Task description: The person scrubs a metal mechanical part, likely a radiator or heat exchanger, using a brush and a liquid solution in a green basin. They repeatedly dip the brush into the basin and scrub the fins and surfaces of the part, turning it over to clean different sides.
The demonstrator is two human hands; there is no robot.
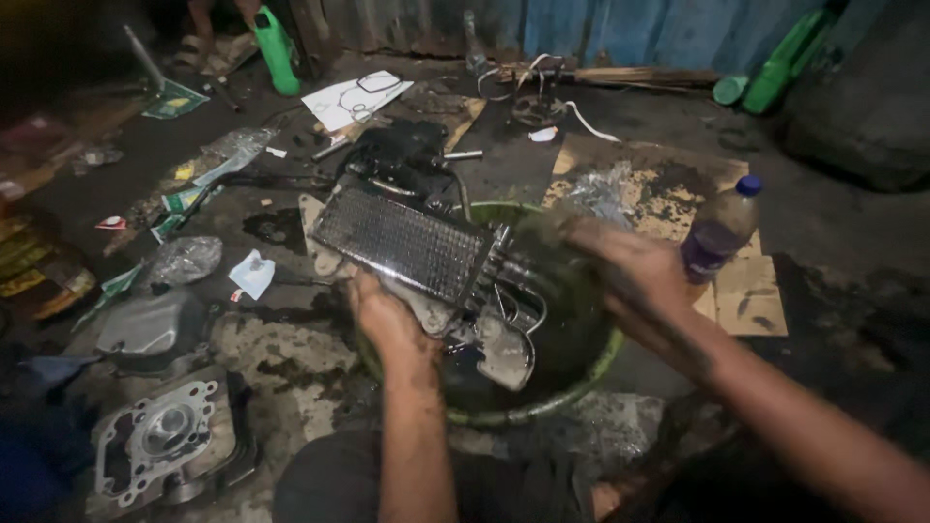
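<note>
Both forearms reach down to a finned engine part (407, 242) held tilted over the green basin (581, 373), left hand (387, 315) clamped under its near edge, right hand (630, 266) blurred, grip untellable; keep drips inside the rim, since scattered parts crowd the floor leftward

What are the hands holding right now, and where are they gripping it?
The left hand grips the finned engine part by its lower edge, over the green basin. The right hand is blurred; its hold cannot be told.
</note>
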